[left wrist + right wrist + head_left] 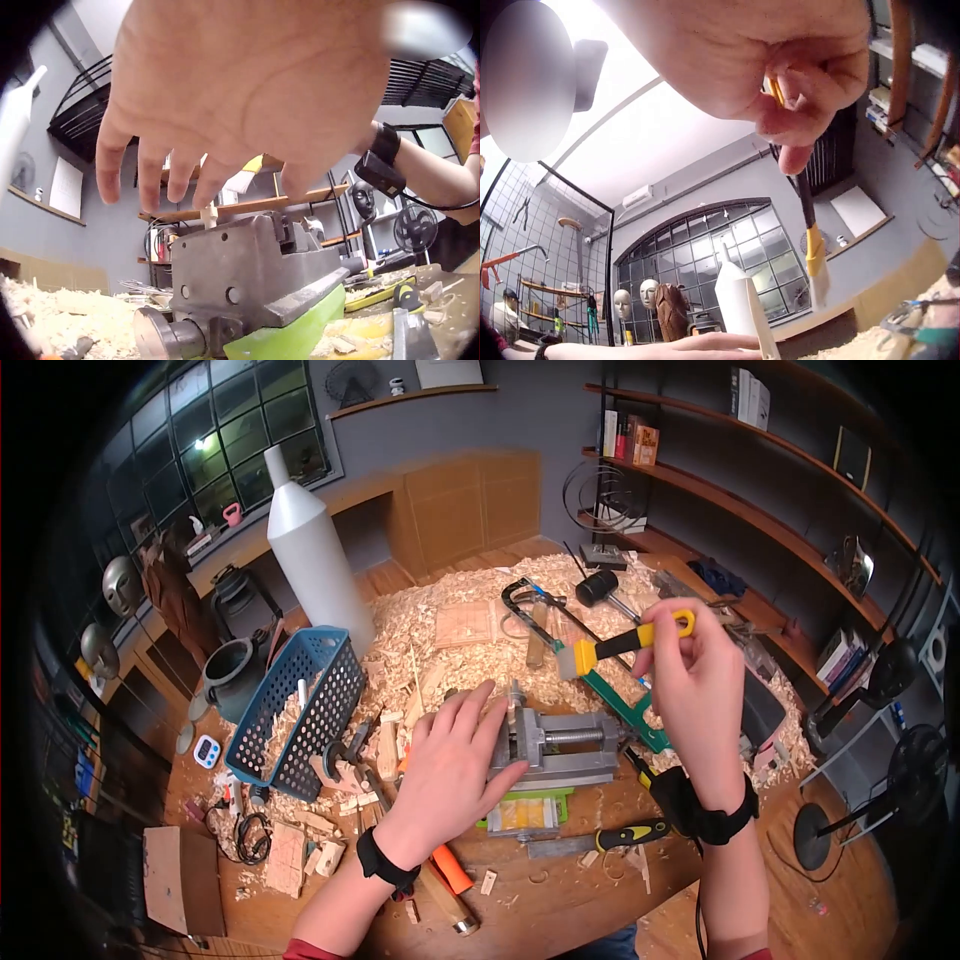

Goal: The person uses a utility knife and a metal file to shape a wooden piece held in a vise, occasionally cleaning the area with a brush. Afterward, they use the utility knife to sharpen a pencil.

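My right hand is raised over the table's right side. It pinches a brush by its black and yellow handle; the pale bristles point left, toward the vise. In the right wrist view the brush hangs down from curled fingers. Fingers stretched out, my left hand hovers palm down at the left end of a grey metal vise, overlapping part of it. From the left wrist view, a small pale wooden piece stands up at the top of the vise, below the fingers.
Wood shavings cover the back of the table. A blue basket stands left, a tall white bottle behind it. A green-framed saw and a black mallet lie behind the vise; a yellow-black handled saw lies in front.
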The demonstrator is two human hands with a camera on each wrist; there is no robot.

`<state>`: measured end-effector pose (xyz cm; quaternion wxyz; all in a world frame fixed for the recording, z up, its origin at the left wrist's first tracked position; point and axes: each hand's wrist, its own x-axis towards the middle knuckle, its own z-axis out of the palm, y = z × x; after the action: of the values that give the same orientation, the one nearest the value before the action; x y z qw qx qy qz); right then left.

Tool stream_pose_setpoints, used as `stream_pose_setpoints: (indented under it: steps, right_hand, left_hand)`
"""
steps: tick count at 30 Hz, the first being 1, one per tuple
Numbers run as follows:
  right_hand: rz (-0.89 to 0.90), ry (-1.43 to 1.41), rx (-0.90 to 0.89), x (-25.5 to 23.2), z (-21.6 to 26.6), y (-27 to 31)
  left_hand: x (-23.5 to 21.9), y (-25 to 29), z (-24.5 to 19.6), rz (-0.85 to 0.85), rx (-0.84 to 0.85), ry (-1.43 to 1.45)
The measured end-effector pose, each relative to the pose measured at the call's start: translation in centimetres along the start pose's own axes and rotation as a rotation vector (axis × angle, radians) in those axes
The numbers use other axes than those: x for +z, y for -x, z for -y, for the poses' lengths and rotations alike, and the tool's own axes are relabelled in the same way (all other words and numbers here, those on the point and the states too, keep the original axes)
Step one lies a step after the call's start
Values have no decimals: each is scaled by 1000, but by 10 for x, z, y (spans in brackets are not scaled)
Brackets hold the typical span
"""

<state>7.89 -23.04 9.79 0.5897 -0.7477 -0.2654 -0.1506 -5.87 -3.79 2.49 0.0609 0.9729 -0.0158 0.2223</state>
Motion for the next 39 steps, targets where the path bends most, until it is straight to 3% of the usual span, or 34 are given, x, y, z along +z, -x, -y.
stream_pose_setpoints:
  steps: [3,11,17,19,20,27,29,30,31,33,37,39]
  right_hand:
    - [90,-97,138,-3,-16,6]
    - [207,-327,208,7,-40,9]
    - [256,-375,236,17,-43,-5]
    - [260,-343,196,25,-48,-14]
    - [132,-226,13,33,-56,-19]
    - [179,-175,9,40,-63,-18]
    - [-5,-125,-100,42,-65,-21]
    - [-13,-119,-123,40,-64,-19]
    - [-13,-119,-124,39,-62,-15]
    - [241,-121,-22,36,-59,-4]
    - [202,67,-156,35,-45,8]
    - [224,57,-119,29,-44,6]
  left_hand:
    - [-3,-1,-8,16,-3,-103]
    - [-15,-7,-14,65,20,-264]
    - [-5,4,-10,64,-82,40]
    - [1,3,-6,66,-88,85]
    - [2,2,-5,74,-117,97]
    - [14,-3,-2,80,-156,74]
    - [17,-4,-4,61,-160,61]
    - [19,-6,-5,31,-171,46]
    - [20,-7,-6,30,-171,46]
    - [21,-7,-7,18,-197,53]
    - [21,-10,-13,44,-266,70]
    - [20,-10,-17,60,-330,63]
